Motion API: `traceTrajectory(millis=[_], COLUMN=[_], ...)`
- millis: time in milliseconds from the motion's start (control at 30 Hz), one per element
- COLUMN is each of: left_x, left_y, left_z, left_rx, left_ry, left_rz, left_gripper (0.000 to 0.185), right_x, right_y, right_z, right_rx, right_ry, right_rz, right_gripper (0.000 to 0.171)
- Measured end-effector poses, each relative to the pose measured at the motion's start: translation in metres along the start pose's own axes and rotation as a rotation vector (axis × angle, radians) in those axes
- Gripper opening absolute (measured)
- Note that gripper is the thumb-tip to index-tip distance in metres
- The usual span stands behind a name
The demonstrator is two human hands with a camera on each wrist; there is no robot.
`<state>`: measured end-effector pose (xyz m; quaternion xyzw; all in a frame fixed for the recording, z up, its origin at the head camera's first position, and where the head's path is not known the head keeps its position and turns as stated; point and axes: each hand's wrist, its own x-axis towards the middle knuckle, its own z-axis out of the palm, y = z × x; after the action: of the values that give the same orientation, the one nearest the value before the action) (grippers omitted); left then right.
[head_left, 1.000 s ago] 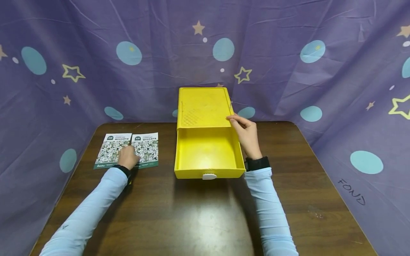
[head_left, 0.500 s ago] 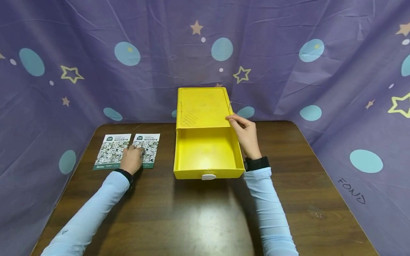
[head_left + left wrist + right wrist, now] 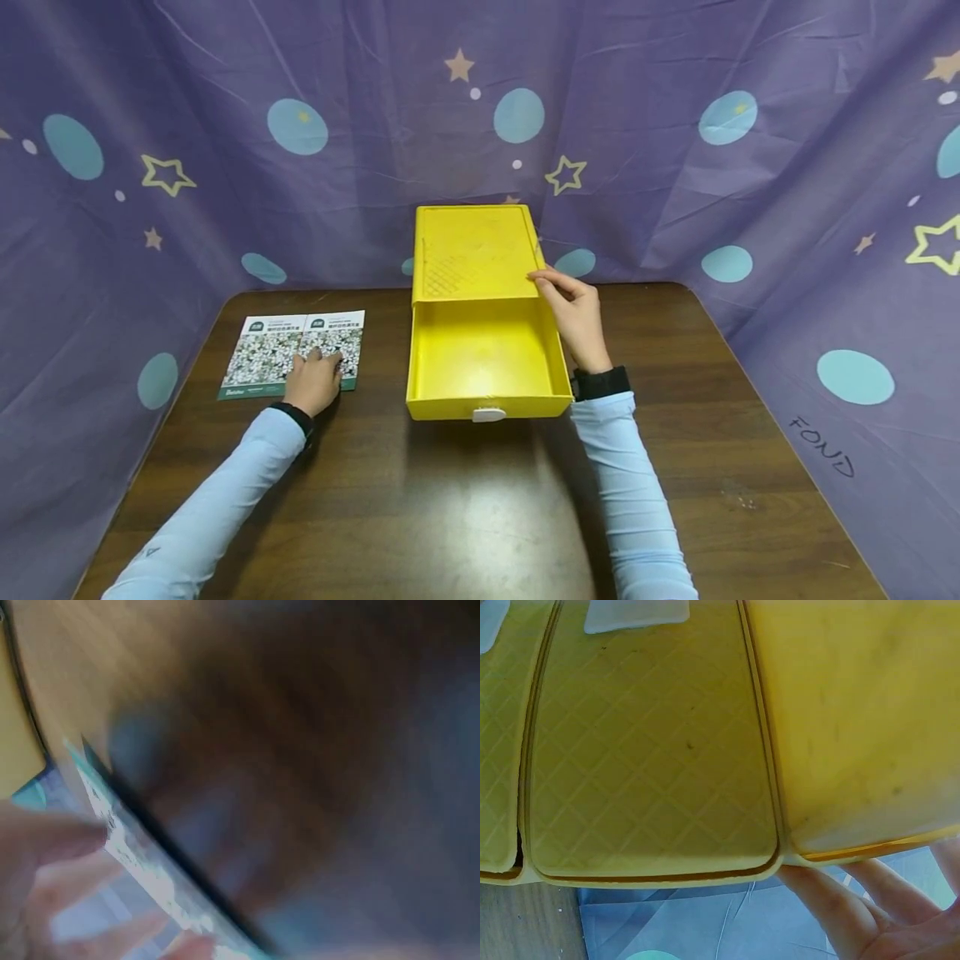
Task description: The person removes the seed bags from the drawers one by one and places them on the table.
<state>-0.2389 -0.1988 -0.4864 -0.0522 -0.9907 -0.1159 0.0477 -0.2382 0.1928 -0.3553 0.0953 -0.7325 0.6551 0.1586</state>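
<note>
Two flower-print booklets lie side by side at the table's left: the left booklet (image 3: 258, 357) and the right booklet (image 3: 335, 340). My left hand (image 3: 315, 379) rests on the right booklet's near part with its fingers spread on the cover. The left wrist view is blurred and shows only a booklet edge (image 3: 142, 862) and fingers (image 3: 52, 851). A yellow drawer box (image 3: 471, 250) stands mid-table with its drawer (image 3: 483, 358) pulled out toward me. My right hand (image 3: 573, 312) grips the box casing's front right corner. The right wrist view shows the yellow box (image 3: 652, 742) above my fingers (image 3: 840, 904).
The drawer has a white handle (image 3: 489, 413) at its front and nothing shows inside it. Purple star-print cloth (image 3: 675, 167) hangs around the brown table (image 3: 465, 500) on three sides. The word FOND is written on the cloth at the right.
My left hand has shifted right and toward me, from the gap between the booklets onto the right one. That booklet has slid slightly left against the other. The right hand has stayed put.
</note>
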Motion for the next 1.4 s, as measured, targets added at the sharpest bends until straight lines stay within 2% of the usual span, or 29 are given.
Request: traceTrajectory(millis=[100, 167, 267, 367, 433, 500, 600, 700, 867, 1167, 1400], left_x=[-0.005, -0.012, -0.029, -0.048, -0.057, -0.063, -0.067, -0.069, -0.063, -0.024, 0.010], left_y=[0.014, 0.029, 0.059, 0.087, 0.103, 0.115, 0.126, 0.131, 0.134, 0.133, 0.132], left_z=[-0.005, -0.012, -0.027, -0.042, -0.051, -0.057, -0.064, -0.066, -0.062, -0.063, -0.063], left_rx=[-0.155, -0.300, -0.549, -0.756, -0.848, -0.894, -0.905, -0.881, -0.826, -0.737, -0.682], left_ry=[0.162, 0.241, 0.248, 0.244, 0.280, 0.341, 0.413, 0.457, 0.459, 0.466, 0.485], left_rz=[0.072, 0.186, 0.434, 0.687, 0.803, 0.862, 0.879, 0.872, 0.836, 0.622, 0.522], left_gripper=[0.027, 0.020, 0.008, 0.007, 0.009, 0.013, 0.022, 0.025, 0.023, 0.025, 0.026], right_x=[0.000, 0.000, 0.000, 0.000, 0.001, 0.001, 0.002, 0.001, -0.001, 0.002, 0.003], right_y=[0.000, 0.000, 0.000, -0.001, -0.002, -0.002, -0.002, -0.001, -0.001, -0.001, -0.001], right_z=[0.000, 0.000, -0.001, -0.002, -0.003, -0.004, -0.005, -0.007, -0.013, -0.017, -0.017], right_rx=[-0.001, -0.001, -0.006, -0.007, -0.004, -0.002, -0.006, 0.003, 0.056, 0.069, 0.031], right_ry=[-0.007, -0.010, -0.009, -0.015, -0.017, -0.022, -0.041, -0.083, -0.164, -0.219, -0.210], right_rz=[0.003, 0.006, 0.013, 0.012, 0.005, -0.007, -0.006, 0.032, 0.098, 0.114, 0.120], right_gripper=[0.025, 0.025, 0.025, 0.025, 0.025, 0.025, 0.026, 0.032, 0.049, 0.058, 0.057])
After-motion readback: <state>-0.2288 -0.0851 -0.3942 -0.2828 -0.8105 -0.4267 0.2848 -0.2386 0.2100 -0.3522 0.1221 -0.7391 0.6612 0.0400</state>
